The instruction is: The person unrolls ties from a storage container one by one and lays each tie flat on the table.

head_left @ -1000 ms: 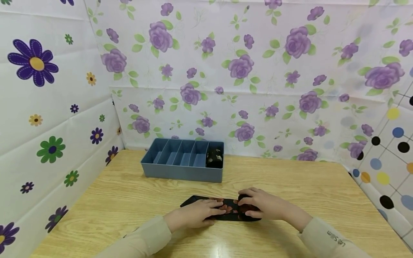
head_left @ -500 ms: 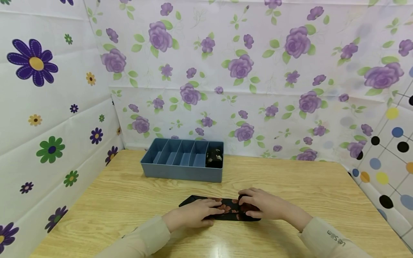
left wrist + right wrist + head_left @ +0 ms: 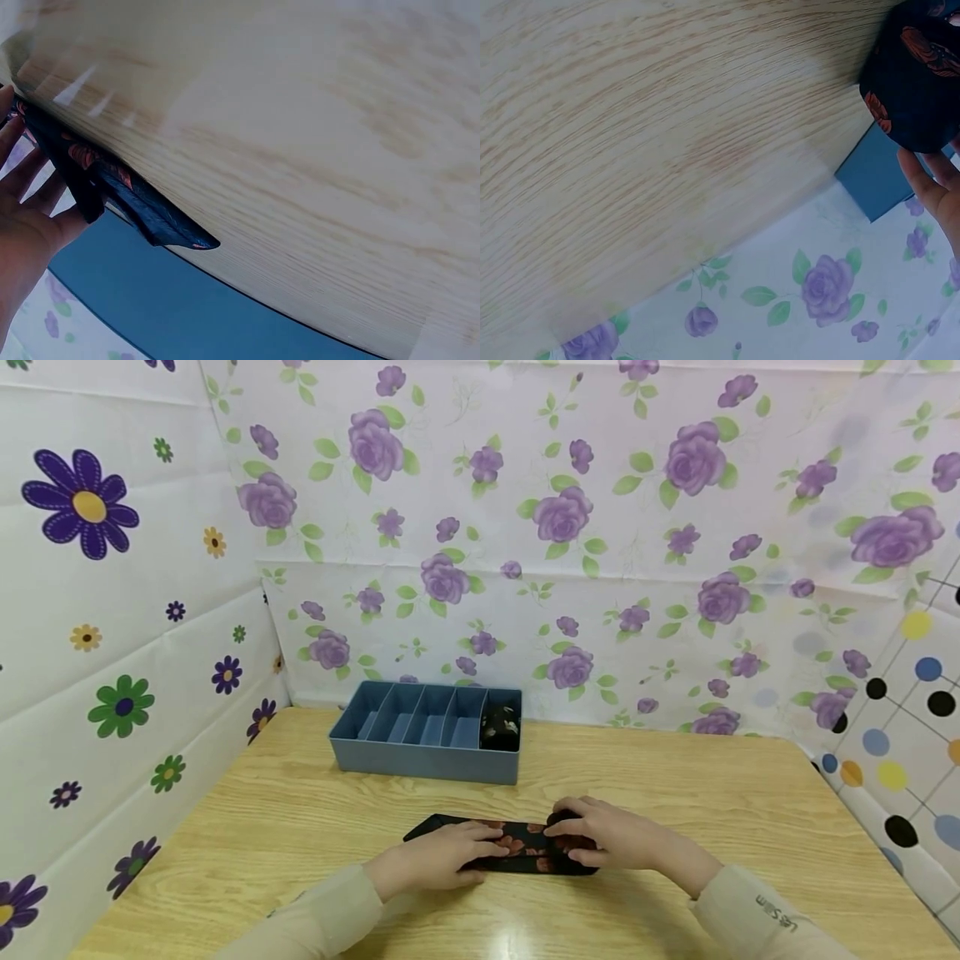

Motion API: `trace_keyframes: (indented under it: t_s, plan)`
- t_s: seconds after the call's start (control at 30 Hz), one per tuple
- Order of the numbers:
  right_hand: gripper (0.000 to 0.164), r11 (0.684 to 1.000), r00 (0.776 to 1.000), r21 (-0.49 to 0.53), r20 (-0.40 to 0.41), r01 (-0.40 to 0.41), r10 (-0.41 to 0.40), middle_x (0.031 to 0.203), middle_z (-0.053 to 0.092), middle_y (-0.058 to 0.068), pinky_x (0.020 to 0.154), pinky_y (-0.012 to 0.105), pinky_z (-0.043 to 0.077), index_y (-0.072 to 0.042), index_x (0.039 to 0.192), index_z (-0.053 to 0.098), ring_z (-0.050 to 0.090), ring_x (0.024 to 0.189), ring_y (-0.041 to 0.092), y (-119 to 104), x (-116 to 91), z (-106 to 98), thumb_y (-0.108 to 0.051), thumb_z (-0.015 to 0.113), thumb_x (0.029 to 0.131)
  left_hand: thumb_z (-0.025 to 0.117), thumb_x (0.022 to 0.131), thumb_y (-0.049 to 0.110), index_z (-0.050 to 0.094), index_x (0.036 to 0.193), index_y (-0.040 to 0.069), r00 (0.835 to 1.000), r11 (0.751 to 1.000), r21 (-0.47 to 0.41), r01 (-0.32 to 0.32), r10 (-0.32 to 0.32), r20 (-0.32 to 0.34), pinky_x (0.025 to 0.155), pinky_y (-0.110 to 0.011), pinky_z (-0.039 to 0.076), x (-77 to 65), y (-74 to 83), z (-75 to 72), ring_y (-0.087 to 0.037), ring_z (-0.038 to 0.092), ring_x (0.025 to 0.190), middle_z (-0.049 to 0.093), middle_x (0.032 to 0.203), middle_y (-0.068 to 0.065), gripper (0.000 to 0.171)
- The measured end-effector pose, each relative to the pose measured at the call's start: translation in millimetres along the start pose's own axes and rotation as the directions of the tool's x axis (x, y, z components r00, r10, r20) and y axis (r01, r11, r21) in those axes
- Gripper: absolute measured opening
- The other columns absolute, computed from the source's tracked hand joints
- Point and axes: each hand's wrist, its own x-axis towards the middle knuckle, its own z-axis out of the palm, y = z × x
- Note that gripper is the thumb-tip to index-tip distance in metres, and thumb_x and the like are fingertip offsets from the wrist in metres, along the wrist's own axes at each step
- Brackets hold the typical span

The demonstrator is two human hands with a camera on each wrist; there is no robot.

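Note:
A black necktie with red flowers [image 3: 517,845] lies across the table before me, its pointed end to the left and its right end wound into a roll. My left hand [image 3: 448,855] rests on the flat stretch with fingers extended. Around the rolled end, my right hand [image 3: 611,833] curls its fingers and thumb. In the left wrist view the tie's pointed tail [image 3: 150,206] sticks out past the left hand [image 3: 30,225]. The right wrist view shows the thick roll [image 3: 915,94] against the fingertips of the right hand [image 3: 939,187]; most of that hand is out of frame.
Behind the hands, a blue-grey box [image 3: 423,760] with several compartments stands near the back of the wooden table [image 3: 675,777]. Its rightmost compartment holds a black rolled piece with a pale flower print [image 3: 500,727]. Flowered cloth [image 3: 465,527] hangs at the back and sides.
The rolled end and my right hand have shifted slightly left. My left hand has slid a little left along with the tie's pointed end. The box stays put.

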Motion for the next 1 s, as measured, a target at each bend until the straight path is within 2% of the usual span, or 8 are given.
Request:
trace_keyframes:
  t_s: [0.3,0.6,0.83,1.0]
  plan:
    - [0.025,0.999,0.999,0.011,-0.035,0.033,-0.033,0.131,0.052,0.014,0.092,0.046,0.048,-0.016,0.118,0.062,0.054,0.114,0.030,2.4,2.5,6.5,-0.023,0.058,0.094,0.055,0.095,0.032,0.046,0.141,0.025,1.000,1.000,0.004,-0.009,0.009,-0.006,0.105,-0.035,0.042,-2.5,-0.6,-1.0,-0.021,0.040,0.135,0.041,0.148,-0.005,0.047]
    - [0.017,0.999,0.998,-0.017,-0.064,0.030,-0.031,0.124,0.056,0.011,0.093,0.049,0.048,-0.015,0.101,0.060,0.058,0.107,0.027,4.3,4.2,7.2,-0.024,0.067,0.088,0.056,0.095,0.031,0.046,0.140,0.025,1.000,1.000,-0.001,-0.004,0.004,-0.011,0.106,-0.034,0.041,-3.1,-1.8,-1.2,-0.020,0.040,0.136,0.041,0.148,-0.004,0.047]
    - [0.021,1.000,0.998,-0.017,-0.055,0.016,-0.017,0.128,0.056,0.010,0.096,0.048,0.047,-0.015,0.103,0.060,0.057,0.111,0.027,6.1,1.8,6.9,-0.025,0.069,0.087,0.056,0.095,0.032,0.046,0.140,0.026,1.000,1.000,-0.001,0.002,-0.002,0.001,0.105,-0.034,0.042,-2.9,-1.4,-1.6,-0.020,0.040,0.136,0.040,0.148,-0.003,0.047]
    - [0.022,1.000,0.996,0.002,-0.082,0.018,-0.018,0.129,0.058,0.010,0.090,0.042,0.049,-0.015,0.102,0.059,0.058,0.110,0.026,6.4,-0.8,5.3,-0.027,0.069,0.087,0.056,0.095,0.030,0.045,0.141,0.026,1.000,1.000,-0.012,0.008,-0.008,0.005,0.107,-0.035,0.040,-3.4,-2.0,-0.9,-0.019,0.038,0.137,0.039,0.149,-0.002,0.047]
